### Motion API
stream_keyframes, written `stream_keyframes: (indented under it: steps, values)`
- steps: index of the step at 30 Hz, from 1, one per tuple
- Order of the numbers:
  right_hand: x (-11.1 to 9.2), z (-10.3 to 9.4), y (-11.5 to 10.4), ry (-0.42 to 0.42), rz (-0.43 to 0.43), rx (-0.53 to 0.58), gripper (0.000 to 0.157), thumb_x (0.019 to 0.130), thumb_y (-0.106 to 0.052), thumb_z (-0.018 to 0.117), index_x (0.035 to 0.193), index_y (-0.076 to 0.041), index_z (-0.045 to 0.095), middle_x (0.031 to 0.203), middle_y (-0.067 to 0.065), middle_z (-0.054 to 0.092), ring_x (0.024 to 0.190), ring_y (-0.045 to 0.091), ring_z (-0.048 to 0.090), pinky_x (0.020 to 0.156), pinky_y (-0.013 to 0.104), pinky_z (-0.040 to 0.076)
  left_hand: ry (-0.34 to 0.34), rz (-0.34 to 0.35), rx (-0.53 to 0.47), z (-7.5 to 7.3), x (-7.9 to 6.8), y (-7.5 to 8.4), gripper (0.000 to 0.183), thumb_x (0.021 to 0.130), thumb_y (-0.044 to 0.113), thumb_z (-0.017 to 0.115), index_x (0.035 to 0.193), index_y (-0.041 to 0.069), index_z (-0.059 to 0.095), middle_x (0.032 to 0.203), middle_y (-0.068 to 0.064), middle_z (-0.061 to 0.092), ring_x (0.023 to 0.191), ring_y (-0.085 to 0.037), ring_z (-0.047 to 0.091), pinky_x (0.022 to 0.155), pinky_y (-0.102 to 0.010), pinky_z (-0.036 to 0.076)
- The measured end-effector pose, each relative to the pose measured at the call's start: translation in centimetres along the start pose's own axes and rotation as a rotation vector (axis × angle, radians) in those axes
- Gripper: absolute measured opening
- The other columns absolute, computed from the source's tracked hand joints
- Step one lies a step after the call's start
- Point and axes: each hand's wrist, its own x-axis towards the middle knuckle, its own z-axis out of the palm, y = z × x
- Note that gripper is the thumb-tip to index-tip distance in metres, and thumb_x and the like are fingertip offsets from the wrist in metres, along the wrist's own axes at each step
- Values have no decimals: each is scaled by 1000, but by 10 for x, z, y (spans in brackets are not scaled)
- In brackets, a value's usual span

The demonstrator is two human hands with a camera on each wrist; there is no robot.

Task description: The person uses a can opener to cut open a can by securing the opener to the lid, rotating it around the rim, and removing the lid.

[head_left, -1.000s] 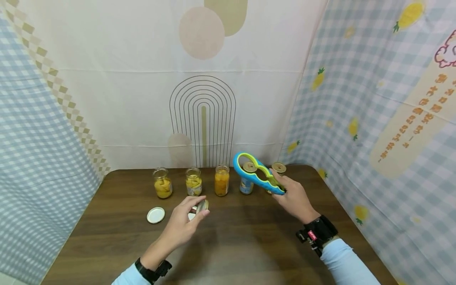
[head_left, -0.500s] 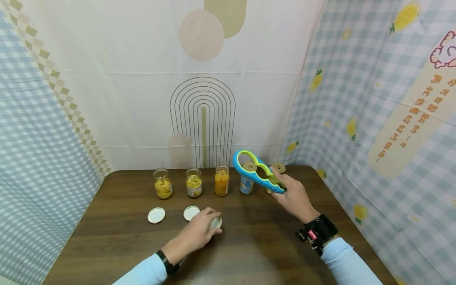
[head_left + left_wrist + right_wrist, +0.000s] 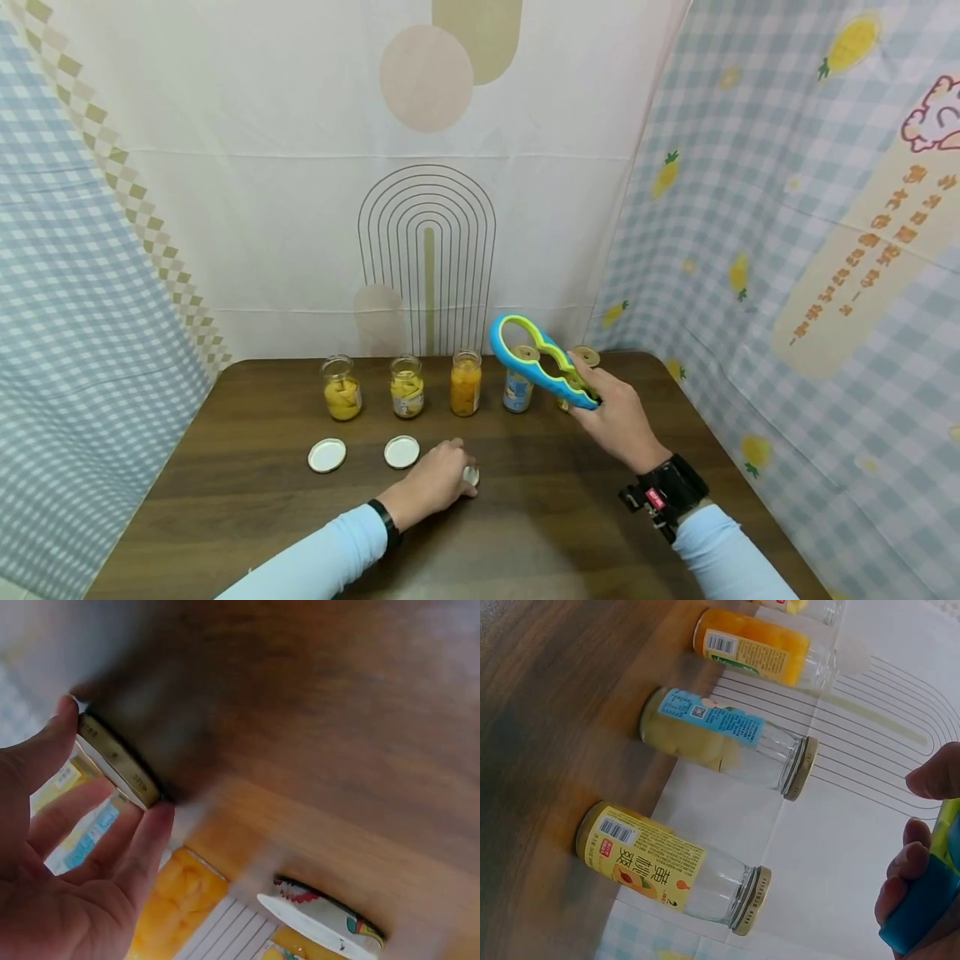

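Note:
My left hand [image 3: 435,479] is low over the table, right of two lids lying there. Between thumb and fingertips it pinches a gold-rimmed jar lid [image 3: 118,760], whose pale inner side [image 3: 471,476] partly shows in the head view. Raised at the right, my right hand [image 3: 618,417] grips a blue-and-green jar opener [image 3: 551,386] by its handle end. Behind the opener, in the head view, stand a lidded jar with a blue label [image 3: 697,729] and a lidded jar with a yellow label [image 3: 645,859]. The opener partly hides both.
Three lidless jars with yellow and orange fruit, a left one [image 3: 342,397], a middle one [image 3: 407,393] and an orange one [image 3: 466,387], line the table's back. White-sided lids, one left [image 3: 327,456] and one right [image 3: 402,452], lie before them. A cloth backdrop [image 3: 300,233] rises behind.
My left hand has moved right and down to the tabletop with the lid, uncovering the second lid lying on the table. The right hand and jar opener have stayed nearly still.

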Motion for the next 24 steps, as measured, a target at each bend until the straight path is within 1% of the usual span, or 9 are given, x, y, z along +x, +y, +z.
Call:
stream_keyframes:
  steps: [2,5,7,10,14,15,17,21,24]
  values:
    - [1,0,-1,2,1,0,82,88,-11,85,161,-21,49,107,11,75,78,17,54,69,28,41,4,-31,-17,0,4,-3,35,88,32,90,113,10,82,98,-5,66,85,-18,62,71,-29,55]
    - [2,0,-2,0,8,5,82,88,-10,85,161,-20,49,107,11,75,78,18,54,69,29,41,6,-74,-30,0,11,-7,36,88,32,89,116,11,80,104,-7,67,92,-23,65,77,-35,58]
    - [1,1,-2,-6,16,9,83,87,-10,85,161,-19,49,110,12,75,79,19,55,69,29,41,8,-87,-41,1,15,-11,38,89,32,89,119,10,79,110,-10,68,100,-28,68,85,-39,61]
    - [0,3,-2,-15,29,9,84,87,-10,86,162,-19,49,114,14,76,80,19,55,69,30,41,16,-96,-67,5,23,-18,40,89,30,89,120,8,79,118,-16,69,111,-36,69,94,-48,61]
    - [1,6,-1,-11,35,11,85,86,-10,87,162,-19,49,115,13,76,81,19,56,70,30,41,31,-103,-79,30,39,-38,41,91,35,87,123,12,79,126,-21,69,121,-43,67,100,-51,59]
    - [1,6,-1,-8,34,14,85,86,-9,87,161,-19,49,115,13,76,81,19,56,70,30,41,30,-109,-87,30,41,-39,40,91,34,88,124,12,79,128,-21,68,124,-43,66,102,-51,59]
    - [1,8,-2,-4,29,17,86,85,-8,88,161,-20,50,116,12,76,82,19,56,70,30,42,24,-121,-96,29,42,-38,40,90,32,88,124,12,79,131,-22,68,127,-44,65,104,-52,59]
    - [-1,13,-2,-13,17,12,88,83,-5,87,161,-21,49,108,11,74,80,18,54,70,30,40,-7,-171,-124,4,33,-18,42,88,26,90,124,7,78,138,-24,66,132,-44,63,108,-53,57]
    - [-5,16,-2,-7,17,-1,88,82,-3,86,161,-19,50,102,10,72,78,18,53,69,30,39,-19,-203,-117,0,29,-11,43,90,26,88,128,9,77,145,-25,63,136,-43,62,110,-53,56]
